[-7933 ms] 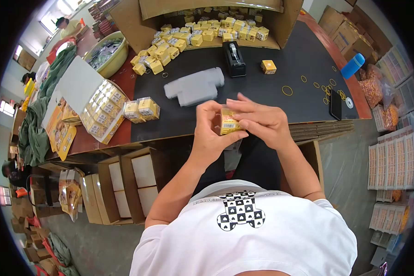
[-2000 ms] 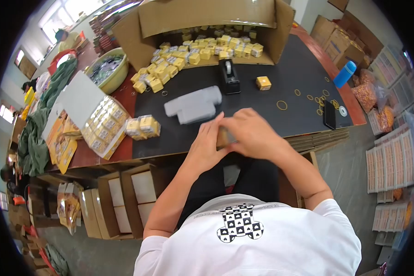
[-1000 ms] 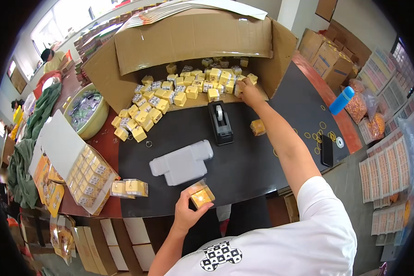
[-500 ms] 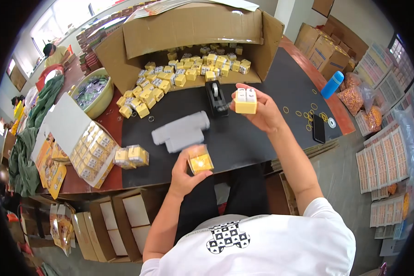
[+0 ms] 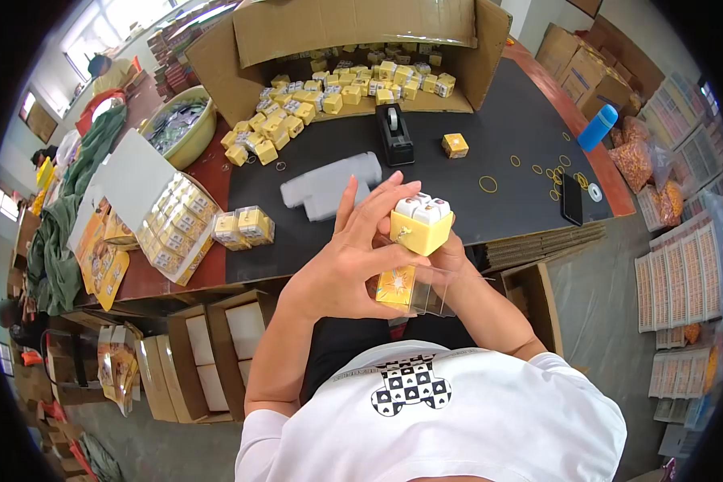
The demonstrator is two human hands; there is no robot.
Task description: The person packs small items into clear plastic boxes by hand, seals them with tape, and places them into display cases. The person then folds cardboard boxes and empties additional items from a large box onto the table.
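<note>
Both hands meet over my lap at the table's front edge. My left hand [image 5: 337, 277] is closed, thumb and fingers gripping the side of a small yellow box [image 5: 420, 234] with white blocks showing on top. Just below it is a clear plastic box [image 5: 432, 296] with a yellow printed card [image 5: 396, 285] inside, close to the left palm. My right hand [image 5: 455, 261] is curled behind both, seemingly around the clear box; its fingers are partly hidden. Beyond the hands, a single yellow cube [image 5: 455, 145] sits on the black tabletop, near a black tape dispenser [image 5: 394, 136].
A large open carton [image 5: 353, 36] spills many yellow cubes [image 5: 277, 124] at the back. On the left are packed clear boxes [image 5: 244, 227], a white carton [image 5: 177, 221] and a basin [image 5: 186, 149]. Flattened plastic [image 5: 329, 185], rubber bands [image 5: 488, 185], a phone [image 5: 571, 199] and a blue bottle [image 5: 598, 127] lie around.
My right hand has come back from the table toward my left, bringing the yellow box against the clear one. The single cube now shows on the tabletop. The view has shifted slightly.
</note>
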